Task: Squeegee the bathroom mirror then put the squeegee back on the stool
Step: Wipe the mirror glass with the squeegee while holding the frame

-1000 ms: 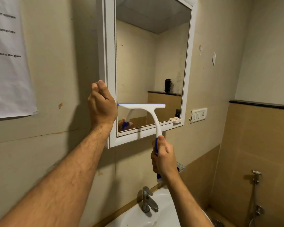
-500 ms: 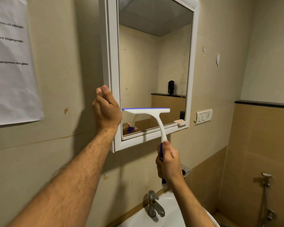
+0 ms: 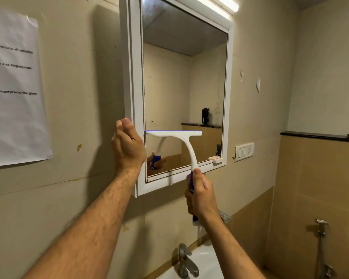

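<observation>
1. Squeegee (image 3: pixel 174 134): blade lies level against the lower glass of the mirror (image 3: pixel 184 87), at its left side.
2. Right hand (image 3: pixel 199 195): fingers clamped round the blue handle, just below the mirror's bottom frame.
3. Left hand (image 3: pixel 128 146): fingers curled round the mirror's left frame edge, steadying it.
4. Progress, as judged: wiping is under way; the strip below the blade and the right part of the glass remain.
5. Outstanding: return to the stool, which is not in view.
6. Tap (image 3: pixel 186 262) and basin (image 3: pixel 208 264) sit below the mirror.
</observation>
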Tool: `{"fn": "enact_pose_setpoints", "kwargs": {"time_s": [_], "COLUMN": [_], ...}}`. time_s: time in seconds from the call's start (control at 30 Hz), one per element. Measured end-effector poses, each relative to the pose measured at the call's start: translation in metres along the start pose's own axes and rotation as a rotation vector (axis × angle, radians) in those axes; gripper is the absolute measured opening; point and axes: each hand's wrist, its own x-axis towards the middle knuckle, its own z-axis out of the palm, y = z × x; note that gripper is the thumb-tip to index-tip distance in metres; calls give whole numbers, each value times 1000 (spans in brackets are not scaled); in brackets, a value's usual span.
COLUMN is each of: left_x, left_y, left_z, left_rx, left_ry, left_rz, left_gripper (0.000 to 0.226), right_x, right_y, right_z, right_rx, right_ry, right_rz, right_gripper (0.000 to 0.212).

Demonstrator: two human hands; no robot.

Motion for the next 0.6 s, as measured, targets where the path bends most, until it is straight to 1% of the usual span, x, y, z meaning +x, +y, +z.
{"fn": "enact_pose_setpoints", "kwargs": {"time_s": [0.1, 0.27, 0.5, 0.6], "left_x": [-1, 0, 0, 0], "left_y": [-1, -1, -4, -3], "left_z": [0, 1, 2, 2], "left_rx": [3, -2, 2, 6], "left_ry": [-14, 1, -21, -12], "left_rz": [-5, -2, -9, -5], "left_gripper": [39, 38, 37, 36], "right_x": [-12, -38, -8, -13], "right_y": [15, 50, 13, 18], "right_z": [1, 0, -2, -1], "right_rx": [11, 38, 61, 40], "right_ry": [-5, 12, -2, -2], "right_rz": [9, 95, 33, 42], "right_gripper": [44, 47, 44, 43]}}
